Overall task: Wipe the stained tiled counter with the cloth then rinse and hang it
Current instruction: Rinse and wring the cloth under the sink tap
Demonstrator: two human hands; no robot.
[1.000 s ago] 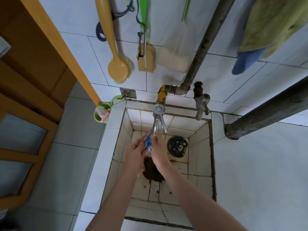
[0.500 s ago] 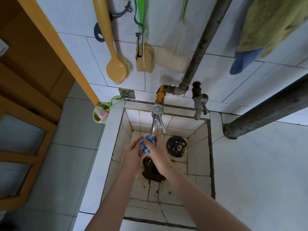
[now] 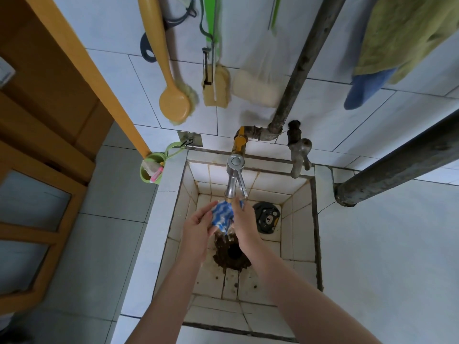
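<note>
Both hands are down in the little tiled sink (image 3: 301, 219), bunching up the blue and white zigzag cloth (image 3: 222, 216) right under the spout of the silver tap (image 3: 234, 178); the left hand (image 3: 198, 229) has its fingers curled round the cloth's left side and the right hand (image 3: 244, 223) presses it from the other side, so it's squeezed between the two. It sits above the grimy brown drain hole (image 3: 233, 253), with a black bear-face drain cover (image 3: 267, 216) lying on the sink floor just right of the right hand. Up on the wall there's a yellow long-handled brush (image 3: 171, 95) hanging, plus a green towel (image 3: 407, 33) over to the right
</note>
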